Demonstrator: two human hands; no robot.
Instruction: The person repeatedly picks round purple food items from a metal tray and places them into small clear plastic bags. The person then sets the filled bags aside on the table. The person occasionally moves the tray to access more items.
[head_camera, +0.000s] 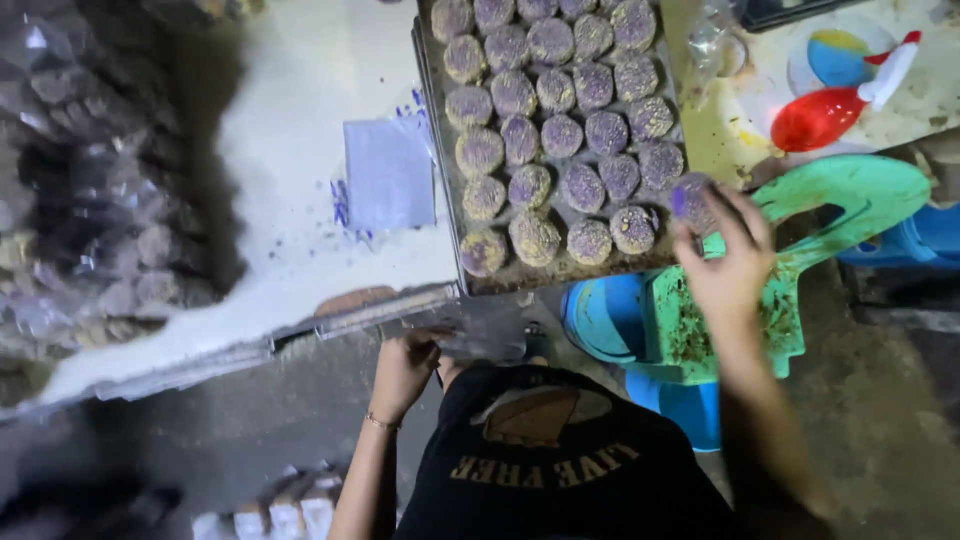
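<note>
- a purple, crumb-coated cookie (690, 197) is pinched in the fingers of the right hand (730, 262), just past the near right corner of the baking tray (560, 275).
- the tray is filled with rows of like cookies and is set at the near edge of the white bench (290, 120).
- a clear plastic bag (478, 337) is gripped by the left hand (405, 368), fingers curled shut on it, below the tray's near edge.
- a stack of flat plastic bags (388, 172) is laid beside the tray's left edge.
- a green plastic stool (800, 250) is seen under the right hand.
</note>
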